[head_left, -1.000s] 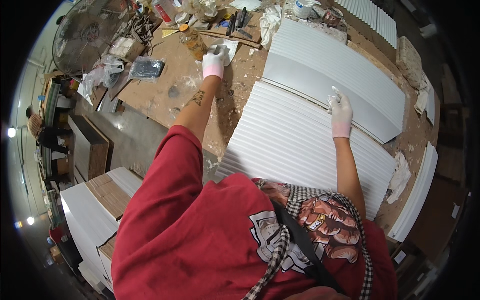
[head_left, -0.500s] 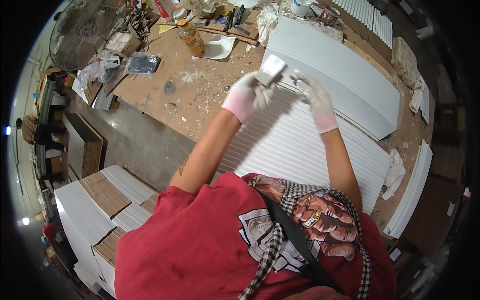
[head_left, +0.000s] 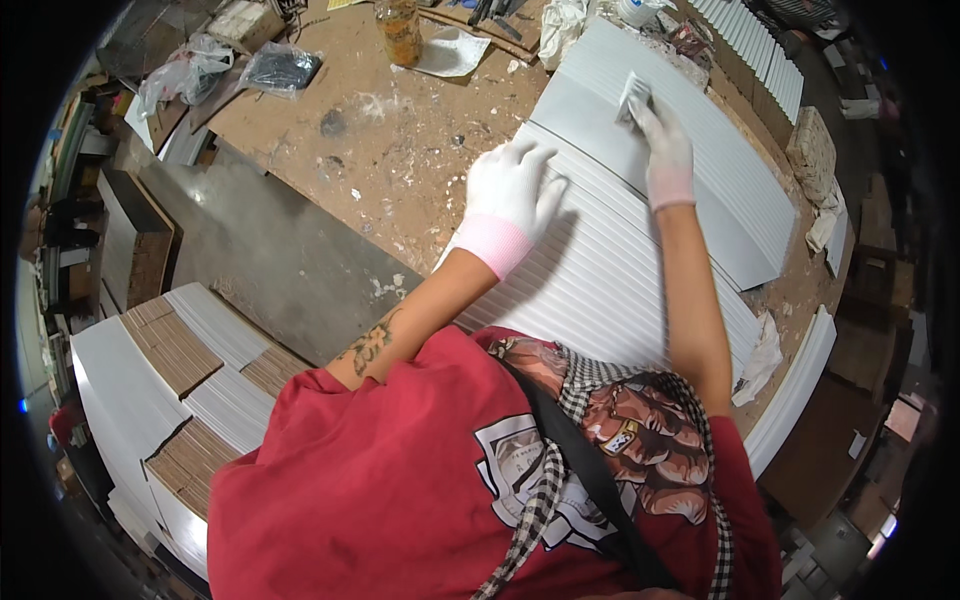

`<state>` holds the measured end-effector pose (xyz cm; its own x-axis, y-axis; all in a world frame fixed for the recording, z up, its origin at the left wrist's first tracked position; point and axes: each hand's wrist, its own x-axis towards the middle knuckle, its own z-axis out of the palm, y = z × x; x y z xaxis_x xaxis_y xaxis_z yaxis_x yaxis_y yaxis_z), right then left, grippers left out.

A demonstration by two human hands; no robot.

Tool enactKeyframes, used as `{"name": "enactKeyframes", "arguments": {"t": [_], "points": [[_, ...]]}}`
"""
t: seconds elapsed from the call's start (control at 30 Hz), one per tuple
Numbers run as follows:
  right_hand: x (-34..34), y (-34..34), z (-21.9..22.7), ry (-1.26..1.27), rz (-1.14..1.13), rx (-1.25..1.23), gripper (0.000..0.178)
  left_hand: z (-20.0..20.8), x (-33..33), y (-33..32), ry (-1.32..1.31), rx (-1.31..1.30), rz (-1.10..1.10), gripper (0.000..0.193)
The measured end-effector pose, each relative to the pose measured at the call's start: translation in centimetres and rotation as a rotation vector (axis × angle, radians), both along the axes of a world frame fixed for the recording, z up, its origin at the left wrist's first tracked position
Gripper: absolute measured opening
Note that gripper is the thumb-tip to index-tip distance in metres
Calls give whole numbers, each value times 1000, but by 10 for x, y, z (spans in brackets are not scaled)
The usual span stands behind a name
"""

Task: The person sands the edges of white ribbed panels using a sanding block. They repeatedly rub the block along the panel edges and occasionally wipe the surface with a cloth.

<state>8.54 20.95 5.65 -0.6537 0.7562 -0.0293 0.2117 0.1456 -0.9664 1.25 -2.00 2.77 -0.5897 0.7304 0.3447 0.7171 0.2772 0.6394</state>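
Pinching a pale block likely gives the right hand control. Spread, the left hand perhaps steadies ribbed panelling.

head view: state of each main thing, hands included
Left hand, open, nothing visible in it
Right hand, closed on small block
Nearer ribbed panel, lying flat
Jar, upright, top out of view
Workbench, stained
Paper, spread out
Dark packet, wrapped in clear plastic
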Motion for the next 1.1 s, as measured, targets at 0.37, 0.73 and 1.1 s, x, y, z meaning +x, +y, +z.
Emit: {"name": "enactKeyframes", "arguments": {"t": [0.37,0.73,1.1], "points": [[-98,39,-37,-372,317,1343,38,-7,12,-20,119,-315,9,60],[-105,39,-40,-460,307,1334,34,-4,11,-22,43,-317,-13,61],[-81,17,-46,-373,-143,925,50,-4,11,-20,40,-332,-15,61]]}}
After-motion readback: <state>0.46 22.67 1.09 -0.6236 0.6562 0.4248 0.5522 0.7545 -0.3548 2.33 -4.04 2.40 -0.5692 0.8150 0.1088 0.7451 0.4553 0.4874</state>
